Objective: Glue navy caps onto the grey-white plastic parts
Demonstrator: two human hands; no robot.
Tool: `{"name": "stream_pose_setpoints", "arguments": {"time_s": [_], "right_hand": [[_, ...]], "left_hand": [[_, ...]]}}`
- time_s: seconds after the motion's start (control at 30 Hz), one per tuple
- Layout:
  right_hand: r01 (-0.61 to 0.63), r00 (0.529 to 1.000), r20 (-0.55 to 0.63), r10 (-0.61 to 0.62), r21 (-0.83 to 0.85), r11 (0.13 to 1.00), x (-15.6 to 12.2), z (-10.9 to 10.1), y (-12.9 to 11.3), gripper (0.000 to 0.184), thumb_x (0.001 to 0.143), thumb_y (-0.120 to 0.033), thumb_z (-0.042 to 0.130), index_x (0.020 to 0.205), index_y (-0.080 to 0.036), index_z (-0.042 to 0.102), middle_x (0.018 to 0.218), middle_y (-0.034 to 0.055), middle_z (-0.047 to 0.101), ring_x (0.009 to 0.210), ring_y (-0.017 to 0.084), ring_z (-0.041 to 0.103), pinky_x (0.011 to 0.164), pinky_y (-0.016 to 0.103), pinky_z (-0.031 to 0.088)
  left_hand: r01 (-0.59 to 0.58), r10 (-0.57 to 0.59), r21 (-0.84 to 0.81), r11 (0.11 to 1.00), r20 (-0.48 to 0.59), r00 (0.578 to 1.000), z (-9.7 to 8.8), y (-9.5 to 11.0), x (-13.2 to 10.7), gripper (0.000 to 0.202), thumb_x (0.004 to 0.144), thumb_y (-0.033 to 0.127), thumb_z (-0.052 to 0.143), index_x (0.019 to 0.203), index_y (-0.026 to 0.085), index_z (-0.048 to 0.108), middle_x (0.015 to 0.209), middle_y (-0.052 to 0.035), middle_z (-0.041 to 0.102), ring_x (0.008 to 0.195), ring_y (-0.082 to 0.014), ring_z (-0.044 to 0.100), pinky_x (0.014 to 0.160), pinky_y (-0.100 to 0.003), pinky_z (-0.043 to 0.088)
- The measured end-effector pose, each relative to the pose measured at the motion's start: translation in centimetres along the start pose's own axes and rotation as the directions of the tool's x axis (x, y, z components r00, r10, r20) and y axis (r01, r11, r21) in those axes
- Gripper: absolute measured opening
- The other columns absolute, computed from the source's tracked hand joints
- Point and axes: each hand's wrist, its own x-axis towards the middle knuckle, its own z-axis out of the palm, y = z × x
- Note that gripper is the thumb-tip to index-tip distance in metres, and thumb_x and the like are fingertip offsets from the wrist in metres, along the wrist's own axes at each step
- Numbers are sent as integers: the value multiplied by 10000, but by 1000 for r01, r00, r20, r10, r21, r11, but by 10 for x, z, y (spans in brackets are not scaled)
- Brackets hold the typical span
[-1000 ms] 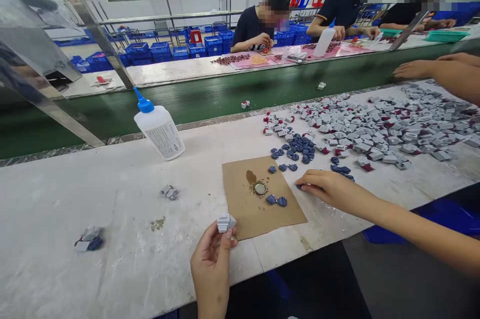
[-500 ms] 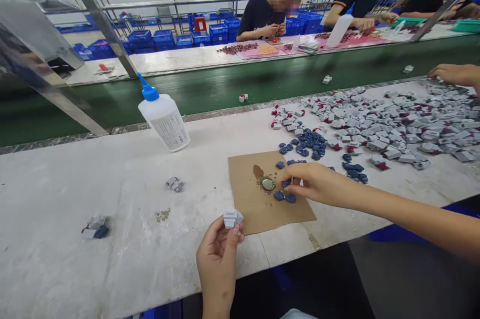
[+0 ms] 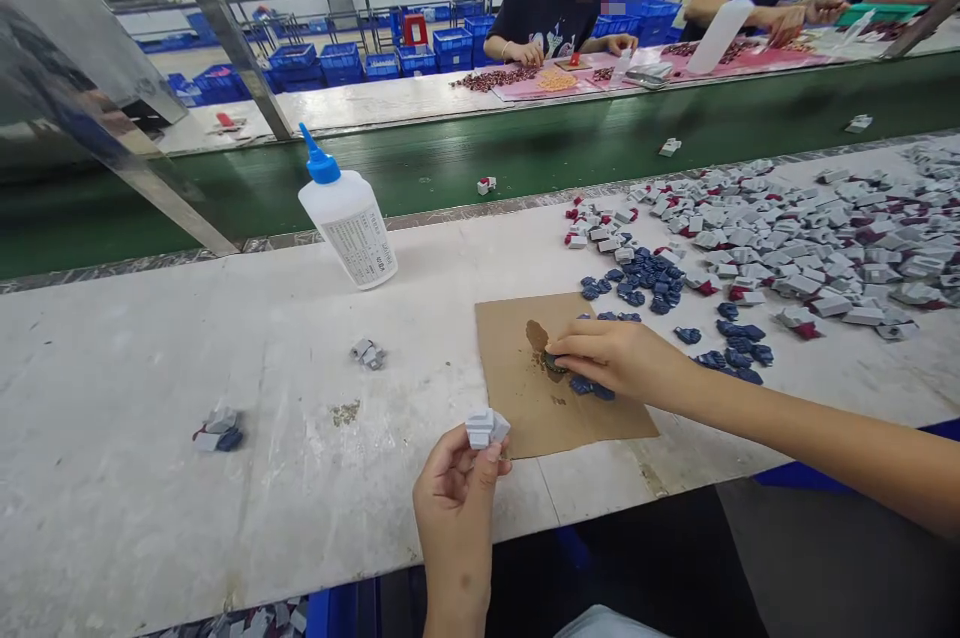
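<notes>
My left hand (image 3: 457, 498) pinches a small light-grey plastic part (image 3: 484, 428) between thumb and fingers, just past the near left edge of a brown cardboard sheet (image 3: 517, 423). Over that sheet my right hand (image 3: 615, 353) is closed in a pinch on a small dark-blue plastic piece (image 3: 556, 358), mostly hidden by the fingertips. The piece is right at a metal bottle cap (image 3: 553, 373), which the fingers largely cover. Beside the cap a wet brown stain (image 3: 536, 333) marks the cardboard. More dark-blue pieces (image 3: 592, 388) lie under and behind my right hand.
A white squeeze bottle (image 3: 352, 228) with a blue nozzle stands at the table's back. Left lie two joined assemblies (image 3: 368, 353). A large pile of grey and red parts (image 3: 810, 248) covers the right side. Beyond, parts ride a green belt (image 3: 435, 168); co-workers (image 3: 555, 8) sit opposite.
My right hand has moved left from the blue pieces to the bottle cap. My left hand still holds the grey part. The whole view has shifted slightly.
</notes>
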Motion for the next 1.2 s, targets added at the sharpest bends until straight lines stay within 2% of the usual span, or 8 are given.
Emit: {"name": "stream_pose_setpoints", "arguments": {"time_s": [0.07,0.13,0.23,0.3,0.4,0.6,0.9,1.2], "right_hand": [[-30,998,-55,35,96,995,-1,-2,-2,251,857,-264,445,914,-175,672,852,79,680,674,172,623,583,291,488],[-132,981,-107,164,255,958,-1,-8,-11,241,824,-312,510,909,-166,682,776,73,681,618,165,614,541,285,492],[-305,916,-68,396,522,796,-2,-20,-31,278,759,-387,599,907,-171,693,752,67,689,620,174,629,512,275,512],[-343,893,-10,450,631,696,-4,-27,-46,293,733,-413,627,897,-182,701,768,63,694,642,178,637,533,278,530],[-308,909,12,417,694,651,-7,-33,-62,263,724,-401,651,880,-196,703,741,49,681,650,167,632,568,273,540],[-237,925,-27,378,737,633,-8,-37,-76,236,718,-345,659,900,-194,649,676,18,631,557,122,588,477,227,507],[-156,957,-76,281,682,714,-11,-33,-79,137,755,-317,640,823,-198,645,704,14,634,547,105,568,489,217,480],[-151,970,-24,243,723,674,-10,-31,-80,110,762,-283,631,798,-180,627,718,23,634,615,125,601,527,229,510]], "left_hand": [[4,-4,-43,999,-5,1000,3,2,-3,224,602,306,735,772,164,708,809,-57,703,718,-155,629,579,-220,525],[4,-3,-88,996,8,1000,7,3,-6,218,586,317,746,747,173,709,848,-53,695,751,-158,623,571,-211,519],[57,-51,-136,989,48,998,15,4,-9,211,564,323,763,702,174,708,710,-28,679,655,-129,603,551,-202,509],[87,-78,-151,985,67,995,20,4,-10,224,550,324,773,702,172,712,652,-19,669,597,-112,586,545,-201,505],[85,-73,-141,986,87,994,24,4,-13,243,544,335,779,716,176,715,675,-24,678,590,-112,580,536,-206,499],[77,-62,-144,987,103,993,24,4,-18,246,541,337,786,722,190,710,728,-32,694,620,-129,585,489,-200,482],[65,-46,-203,977,99,994,27,7,-21,216,529,309,804,683,194,706,643,5,659,513,-65,506,428,-138,434],[57,-36,-174,983,120,992,25,9,-20,196,556,313,791,678,188,702,614,12,649,454,-51,478,413,-142,419]]}}
